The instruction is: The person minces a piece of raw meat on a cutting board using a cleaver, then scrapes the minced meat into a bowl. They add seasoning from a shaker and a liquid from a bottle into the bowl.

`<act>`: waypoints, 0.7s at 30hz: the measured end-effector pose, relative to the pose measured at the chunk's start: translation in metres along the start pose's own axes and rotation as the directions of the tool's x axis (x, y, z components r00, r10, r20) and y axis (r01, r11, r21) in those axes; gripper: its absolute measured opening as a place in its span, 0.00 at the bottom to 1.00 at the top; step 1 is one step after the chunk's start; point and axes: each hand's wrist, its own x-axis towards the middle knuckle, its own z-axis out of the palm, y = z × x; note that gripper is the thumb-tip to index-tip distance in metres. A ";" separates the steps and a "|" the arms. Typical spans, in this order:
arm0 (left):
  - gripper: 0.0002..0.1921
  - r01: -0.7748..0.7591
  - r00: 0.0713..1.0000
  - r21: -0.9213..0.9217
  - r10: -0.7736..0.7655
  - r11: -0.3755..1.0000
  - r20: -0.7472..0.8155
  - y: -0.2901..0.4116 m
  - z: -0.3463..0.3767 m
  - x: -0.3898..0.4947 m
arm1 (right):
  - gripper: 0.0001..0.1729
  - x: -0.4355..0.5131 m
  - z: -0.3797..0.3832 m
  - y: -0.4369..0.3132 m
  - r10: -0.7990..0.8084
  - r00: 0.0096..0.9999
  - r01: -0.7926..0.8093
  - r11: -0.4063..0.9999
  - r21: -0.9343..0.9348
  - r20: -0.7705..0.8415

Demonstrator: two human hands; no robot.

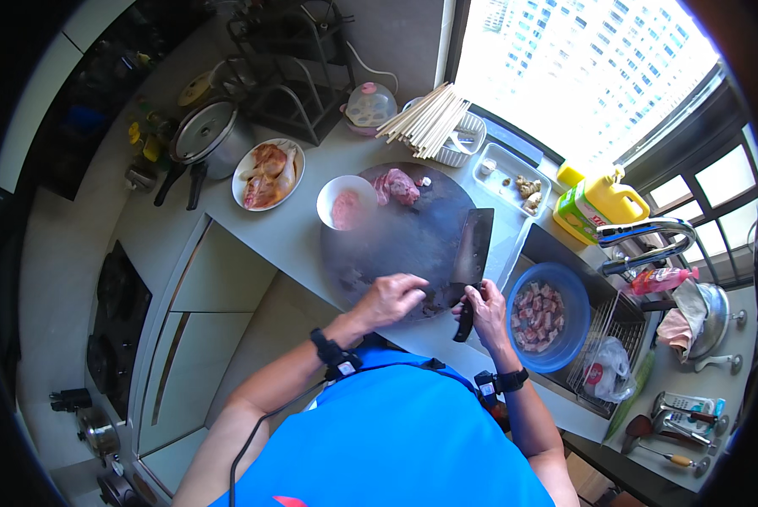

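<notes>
My right hand (488, 310) grips the black handle of a cleaver (474, 244). Its broad dark blade points away from me over the right edge of a round dark chopping board (410, 253). Above the board's near part, my left hand (391, 299) is loosely curled, thumb and forefinger apart, with nothing visible in it. A chunk of raw meat (399, 187) lies at the board's far side, a small pale scrap (424, 182) beside it. A white bowl (327, 190) holding minced meat (348, 209) stands at the board's left edge. A hazy blur covers the middle of the board.
Right of the board, a blue basin (583, 317) of cut meat pieces sits at the sink, near the faucet (651, 241). Behind are a clear tray (483, 184) with ginger, chopsticks (426, 120) and a yellow oil jug (597, 203). A chicken plate (236, 184) and pressure cooker (217, 136) stand left.
</notes>
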 end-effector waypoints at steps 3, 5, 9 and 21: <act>0.11 0.120 0.980 0.034 -0.113 0.992 -0.164 -0.031 -0.058 -0.005 | 0.15 -0.013 0.004 -0.021 -0.169 0.980 0.114 0.910 -0.400 -0.105; 0.09 0.159 0.941 0.061 -0.132 0.985 -0.311 -0.048 -0.089 -0.004 | 0.19 -0.018 0.009 -0.031 -0.305 0.950 0.206 0.771 -0.602 -0.066; 0.07 0.160 0.920 0.230 -0.060 0.960 -0.387 -0.068 -0.123 0.003 | 0.26 -0.024 0.030 -0.030 -0.489 0.871 0.348 0.532 -0.772 0.056; 0.06 -0.026 0.964 0.162 0.068 0.986 -0.256 -0.053 -0.129 0.055 | 0.32 -0.019 0.058 -0.006 -0.191 0.981 0.072 0.524 -0.849 -0.034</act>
